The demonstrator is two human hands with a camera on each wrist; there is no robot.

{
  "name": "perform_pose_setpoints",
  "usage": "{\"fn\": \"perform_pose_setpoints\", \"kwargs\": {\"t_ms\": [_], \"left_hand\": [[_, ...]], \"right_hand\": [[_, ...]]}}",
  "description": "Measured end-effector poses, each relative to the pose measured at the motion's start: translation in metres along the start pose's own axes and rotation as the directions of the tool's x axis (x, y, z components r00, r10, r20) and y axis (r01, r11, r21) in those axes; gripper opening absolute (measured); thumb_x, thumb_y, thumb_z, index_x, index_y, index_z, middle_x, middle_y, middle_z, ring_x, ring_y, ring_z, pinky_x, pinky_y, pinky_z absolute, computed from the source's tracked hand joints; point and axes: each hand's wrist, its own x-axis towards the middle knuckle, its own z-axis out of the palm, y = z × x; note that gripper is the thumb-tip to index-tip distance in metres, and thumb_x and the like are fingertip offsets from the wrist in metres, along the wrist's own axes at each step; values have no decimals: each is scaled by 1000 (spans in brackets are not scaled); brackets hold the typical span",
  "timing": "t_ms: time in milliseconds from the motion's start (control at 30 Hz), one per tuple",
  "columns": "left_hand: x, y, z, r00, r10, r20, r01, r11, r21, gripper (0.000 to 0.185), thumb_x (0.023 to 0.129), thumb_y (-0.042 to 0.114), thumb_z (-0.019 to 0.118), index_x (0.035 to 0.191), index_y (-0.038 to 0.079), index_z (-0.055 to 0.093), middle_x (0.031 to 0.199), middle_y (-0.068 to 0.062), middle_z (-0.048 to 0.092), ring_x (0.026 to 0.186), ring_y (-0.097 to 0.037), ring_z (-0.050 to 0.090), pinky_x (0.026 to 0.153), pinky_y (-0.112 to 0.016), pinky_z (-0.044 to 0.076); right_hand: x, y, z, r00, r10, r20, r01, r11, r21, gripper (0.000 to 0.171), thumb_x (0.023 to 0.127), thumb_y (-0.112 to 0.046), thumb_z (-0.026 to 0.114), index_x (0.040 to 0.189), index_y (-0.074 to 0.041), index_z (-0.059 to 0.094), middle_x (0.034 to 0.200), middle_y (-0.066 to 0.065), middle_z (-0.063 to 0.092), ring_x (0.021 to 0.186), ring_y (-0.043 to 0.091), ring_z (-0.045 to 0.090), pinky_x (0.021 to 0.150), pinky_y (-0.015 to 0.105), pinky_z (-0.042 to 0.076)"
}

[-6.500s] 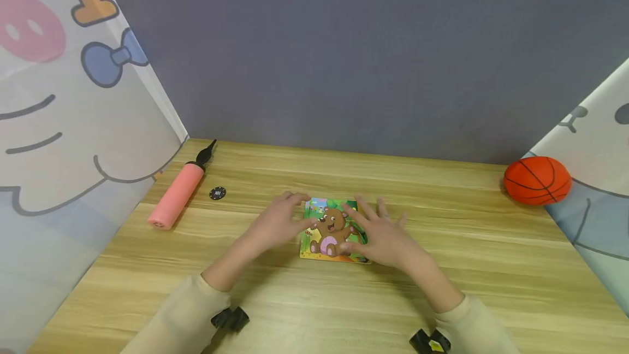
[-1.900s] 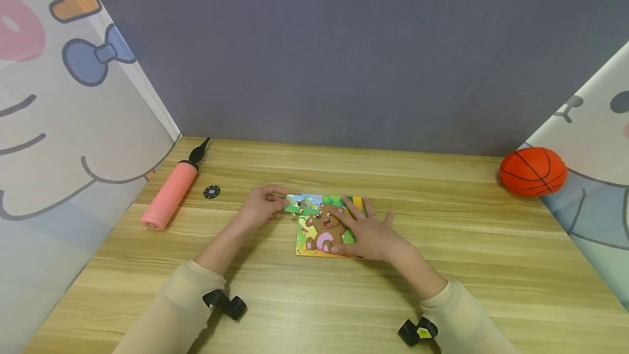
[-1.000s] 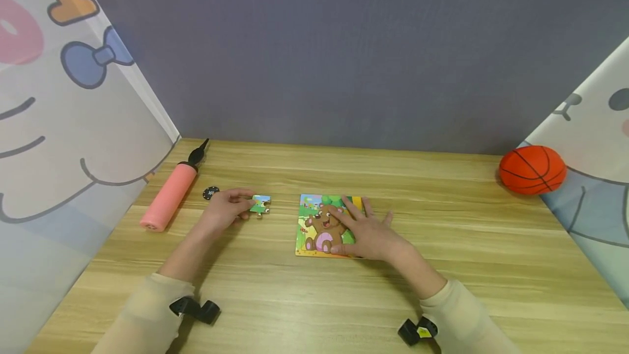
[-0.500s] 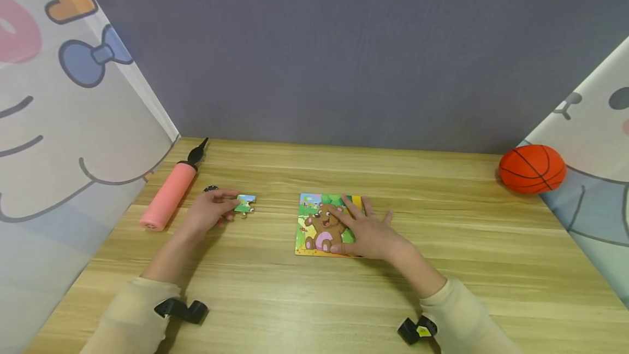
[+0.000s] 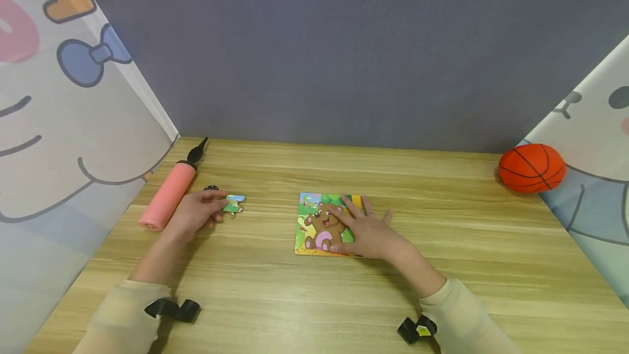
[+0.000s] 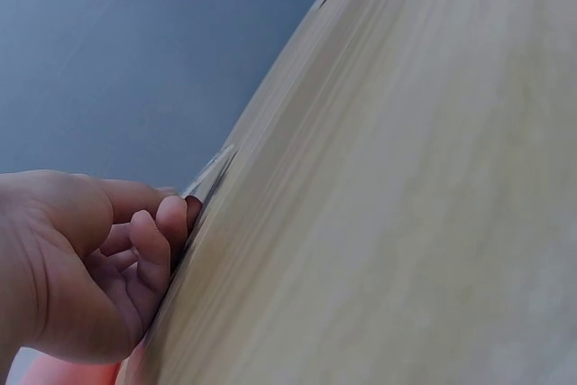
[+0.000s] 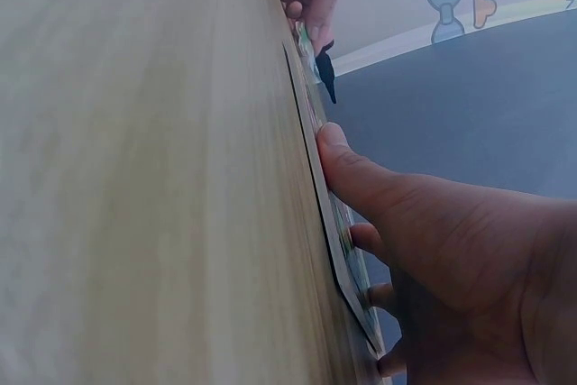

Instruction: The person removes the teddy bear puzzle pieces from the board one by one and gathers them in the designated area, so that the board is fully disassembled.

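Observation:
My left hand (image 5: 195, 212) pinches a small jigsaw piece (image 5: 234, 204), green and blue with knobs and a notch, by its left edge. In the left wrist view the piece (image 6: 213, 174) stands out from the fingertips close to the tabletop. A square jigsaw puzzle (image 5: 316, 236) with a brown bear picture lies flat at the middle of the table. Across its right side rests my right hand (image 5: 371, 234), fingers spread, covering part of the picture. Seen edge-on in the right wrist view, the puzzle board (image 7: 317, 164) lies under that hand (image 7: 451, 259).
Just behind the left hand is a black poker chip (image 5: 211, 187), mostly covered. A pink hand pump (image 5: 169, 195) with a black nozzle lies at the left. An orange toy basketball (image 5: 532, 168) sits at the far right, and a grey panel (image 5: 334, 59) rises behind the table (image 5: 295, 299).
The left hand has drawn the jigsaw piece away from the puzzle, leftward to beside the pump and over the chip. Since coming down on the puzzle, the right hand has stayed put.

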Motion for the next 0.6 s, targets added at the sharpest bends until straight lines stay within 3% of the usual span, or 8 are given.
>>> {"fn": "perform_pose_setpoints", "kwargs": {"t_ms": [600], "left_hand": [[0,0,-1,1000,8,-23,-10,996,-86,42,103,11,59,140,-9,52,96,-10,65,65,-9,60,54,-24,53]], "right_hand": [[-1,0,0,1000,-8,-21,8,1000,1,91,84,-75,61,160,-44,21,169,6,7,149,52,2,88,92,8]]}}
